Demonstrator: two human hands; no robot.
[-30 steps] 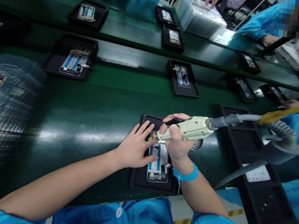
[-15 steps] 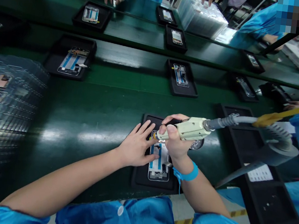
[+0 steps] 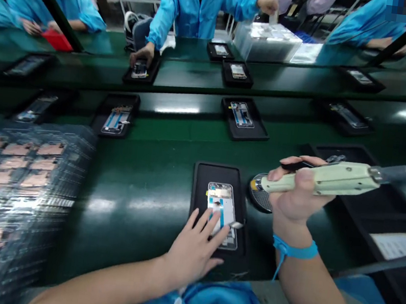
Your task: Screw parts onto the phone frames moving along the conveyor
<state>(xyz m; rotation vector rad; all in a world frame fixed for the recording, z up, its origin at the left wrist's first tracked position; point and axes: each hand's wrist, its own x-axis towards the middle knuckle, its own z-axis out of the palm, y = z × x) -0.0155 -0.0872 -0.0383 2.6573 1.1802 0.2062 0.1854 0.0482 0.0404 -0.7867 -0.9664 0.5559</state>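
Note:
A smartphone body (image 3: pixel 228 212) with blue strips and a small white tab at its right side lies in a black tray (image 3: pixel 204 172) in front of me. Over its lower left part spreads my left hand (image 3: pixel 197 245), fingers apart; whether the fingertips press on it I cannot tell. My right hand (image 3: pixel 299 193) grips a pale green electric screwdriver (image 3: pixel 347 179), held nearly level to the right of the tray. Its yellow-collared tip points left, above a round dark mesh-topped dish (image 3: pixel 264 199). A blue wrist strap (image 3: pixel 296 248) circles my right wrist.
Clear plastic trays (image 3: pixel 80 156) with copper-coloured parts are stacked at left. Black compartment trays (image 3: pixel 366 206) stand at right. More phones in black trays (image 3: pixel 248 133) line the belt beyond. Across it, a co-worker's hand (image 3: pixel 143 55) touches a phone, near a clear plastic stack (image 3: pixel 267 46).
My right hand has carried the screwdriver right, away from the phone to above the round dish. My left hand has slid down the phone. The view has tilted up; a co-worker's hand reached a phone.

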